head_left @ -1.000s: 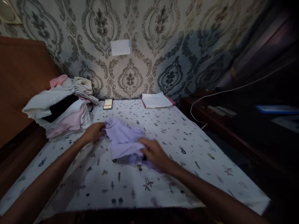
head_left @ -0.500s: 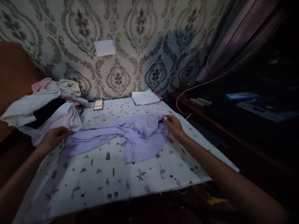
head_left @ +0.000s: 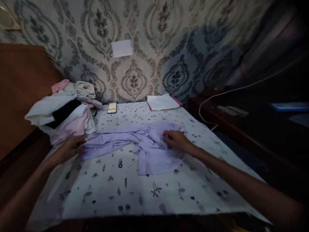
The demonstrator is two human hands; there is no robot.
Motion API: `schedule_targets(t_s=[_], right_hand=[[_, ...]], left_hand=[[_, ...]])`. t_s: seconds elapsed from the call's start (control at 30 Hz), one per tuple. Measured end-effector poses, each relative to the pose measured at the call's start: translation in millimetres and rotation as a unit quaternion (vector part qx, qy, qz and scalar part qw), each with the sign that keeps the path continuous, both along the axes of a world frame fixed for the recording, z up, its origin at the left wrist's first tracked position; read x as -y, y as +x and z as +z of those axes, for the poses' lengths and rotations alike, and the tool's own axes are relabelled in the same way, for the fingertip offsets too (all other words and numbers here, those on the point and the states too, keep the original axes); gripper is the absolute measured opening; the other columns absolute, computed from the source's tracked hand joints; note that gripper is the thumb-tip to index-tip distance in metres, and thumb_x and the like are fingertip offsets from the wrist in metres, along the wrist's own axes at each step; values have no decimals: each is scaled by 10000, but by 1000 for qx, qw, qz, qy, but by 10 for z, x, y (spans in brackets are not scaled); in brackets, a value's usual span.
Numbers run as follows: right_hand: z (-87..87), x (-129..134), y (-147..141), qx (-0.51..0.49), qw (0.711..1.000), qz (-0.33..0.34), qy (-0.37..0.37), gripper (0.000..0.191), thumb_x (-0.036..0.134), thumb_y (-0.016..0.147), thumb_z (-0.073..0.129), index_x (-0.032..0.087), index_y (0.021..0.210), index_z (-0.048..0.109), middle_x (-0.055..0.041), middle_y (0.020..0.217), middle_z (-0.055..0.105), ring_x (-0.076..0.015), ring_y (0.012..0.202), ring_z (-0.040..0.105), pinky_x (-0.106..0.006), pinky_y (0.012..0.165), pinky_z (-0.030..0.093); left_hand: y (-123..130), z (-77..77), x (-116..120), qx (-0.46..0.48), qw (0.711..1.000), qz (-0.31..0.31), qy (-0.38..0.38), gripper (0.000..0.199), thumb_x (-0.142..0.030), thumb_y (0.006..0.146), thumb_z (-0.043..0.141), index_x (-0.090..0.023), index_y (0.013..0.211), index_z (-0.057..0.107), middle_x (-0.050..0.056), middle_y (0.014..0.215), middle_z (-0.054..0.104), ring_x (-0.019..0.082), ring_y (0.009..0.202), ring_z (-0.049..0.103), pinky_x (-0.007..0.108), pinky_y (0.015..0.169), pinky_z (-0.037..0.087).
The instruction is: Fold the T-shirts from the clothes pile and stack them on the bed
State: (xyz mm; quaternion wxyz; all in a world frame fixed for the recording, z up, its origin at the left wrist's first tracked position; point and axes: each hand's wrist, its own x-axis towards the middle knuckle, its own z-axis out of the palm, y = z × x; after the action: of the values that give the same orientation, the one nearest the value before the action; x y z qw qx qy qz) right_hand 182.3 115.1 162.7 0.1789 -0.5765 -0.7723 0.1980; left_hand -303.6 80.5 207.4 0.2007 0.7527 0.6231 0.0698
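Observation:
A lilac garment, rumpled, lies stretched across the patterned cloth on the table; its exact kind I cannot make out. My left hand is closed on its narrow left end, near the clothes pile. Over the wider right part, my right hand has thumb and fingers pinched together on the fabric. Some of the garment lies beyond and below the right hand, slightly blurred.
At the left is a heap of clothes in white, pink and black. A small framed card-like item and white papers on a pink folder lie at the back. A white cable runs along the dark furniture at right.
My right hand has left the garment's far right edge and moved inward onto its middle-right part. My left hand stays at the left end. The view has turned slightly left.

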Motion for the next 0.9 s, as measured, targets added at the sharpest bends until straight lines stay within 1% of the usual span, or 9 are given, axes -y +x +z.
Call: schedule_targets(t_s=[0.07,0.13,0.27,0.33,0.43,0.53,0.63,0.73,0.9], right_hand=[[146,-407,129,-167,984,-49,-35,116,282,828,600,201,749,626,-1,579,585,-159,532,538,-275,550,417],[342,-851,211,-346,926,-152,8,110,297,759,661,203,775,606,-27,652,628,-173,583,580,-297,575,479],[602,-1260,203,-398,879,-217,146,343,321,783,661,241,1109,594,-85,1204,640,-218,1062,622,-377,868,527],[533,-1002,109,-359,902,-158,182,385,350,809,668,233,1167,588,-99,1269,612,-237,1131,600,-404,920,517],[202,-139,-107,-211,959,96,163,287,432,939,562,227,1126,635,-91,1141,666,-235,1047,633,-415,891,532],[-166,758,-307,-48,953,247,171,425,473,926,631,171,1225,618,-162,1278,625,-291,1171,572,-456,938,504],[-402,1186,-436,39,957,227,178,188,227,964,566,147,1120,635,-134,1150,662,-258,1059,575,-412,867,503],[-492,1183,-501,38,966,182,178,269,27,942,401,174,973,624,-100,1009,672,-221,931,563,-378,803,492],[-257,1005,-342,-219,971,82,58,135,270,993,437,213,991,559,-50,893,632,-185,811,569,-320,730,492]], left_hand=[[7,249,116,54,991,-61,-105,376,-561,773,532,-194,785,616,13,766,608,175,723,544,266,677,461],[0,409,177,95,971,-100,-197,365,-560,808,570,-201,809,640,9,788,628,170,745,565,254,702,478],[-32,264,-12,114,982,-41,-144,504,-619,823,542,-218,1102,667,47,943,712,228,897,653,312,812,532],[-20,9,-224,68,997,6,-44,595,-652,809,473,-192,1146,642,92,1065,720,267,966,665,373,875,542],[36,-377,-509,-41,996,15,73,635,-549,813,358,-113,1201,607,189,1246,665,321,1110,634,460,1021,484],[55,-611,-650,-113,987,-14,116,624,-428,845,310,-34,1259,564,244,1285,620,339,1202,580,461,1084,424],[2,-681,-714,-148,982,3,118,569,-430,898,306,-52,1240,560,249,1246,632,355,1134,612,461,1009,455],[-24,-625,-793,-153,986,44,58,484,-463,902,359,-115,1159,576,196,1058,712,348,953,677,416,820,503],[248,-222,-871,-215,976,10,32,242,-316,858,399,-177,880,596,120,877,723,296,849,687,327,684,448]])
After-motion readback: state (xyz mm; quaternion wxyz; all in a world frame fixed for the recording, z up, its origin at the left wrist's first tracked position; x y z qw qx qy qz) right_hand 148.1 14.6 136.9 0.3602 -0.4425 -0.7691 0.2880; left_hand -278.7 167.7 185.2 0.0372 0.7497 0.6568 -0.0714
